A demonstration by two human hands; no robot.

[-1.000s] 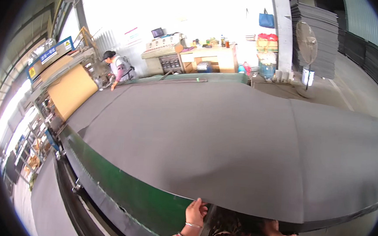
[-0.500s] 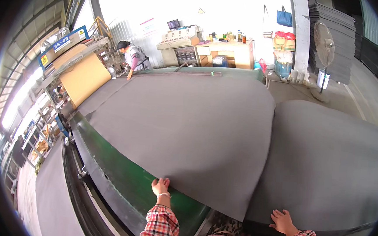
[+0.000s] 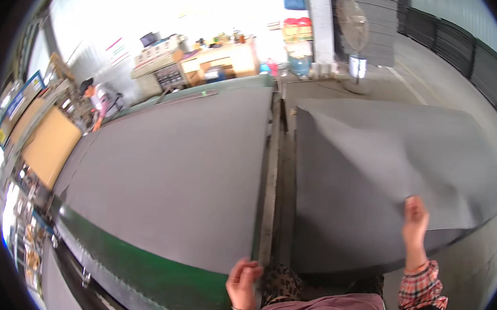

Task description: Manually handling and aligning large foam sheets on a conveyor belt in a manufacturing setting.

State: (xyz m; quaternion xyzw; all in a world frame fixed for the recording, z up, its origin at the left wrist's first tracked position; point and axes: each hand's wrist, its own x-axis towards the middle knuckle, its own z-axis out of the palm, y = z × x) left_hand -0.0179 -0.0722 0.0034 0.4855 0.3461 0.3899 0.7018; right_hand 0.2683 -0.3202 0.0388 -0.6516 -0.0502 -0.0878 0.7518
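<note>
A large grey sheet (image 3: 178, 173) lies flat on the green-topped table (image 3: 136, 271) to my left. At the near right corner of that sheet is my left hand (image 3: 243, 284), its fingers curled and slightly blurred; whether anything is in them I cannot tell. To my right spreads another grey sheet (image 3: 350, 179), rippled and partly raised, over a low pile or surface. My right hand (image 3: 415, 221) is closed on this sheet near its near edge, and creases run outward from the grip.
A narrow gap with a metal rail (image 3: 271, 174) divides the two sheets. At the far left a person (image 3: 105, 102) leans over the table beside a machine with a tan roll (image 3: 52, 147). Farther back are a desk (image 3: 226, 61), a standing fan (image 3: 352, 30) and stacked grey sheets (image 3: 378, 26).
My view has swung right. My right hand has risen and closed on the right sheet, which is now creased. My left hand's fingers stay curled. The gap between the sheets now shows.
</note>
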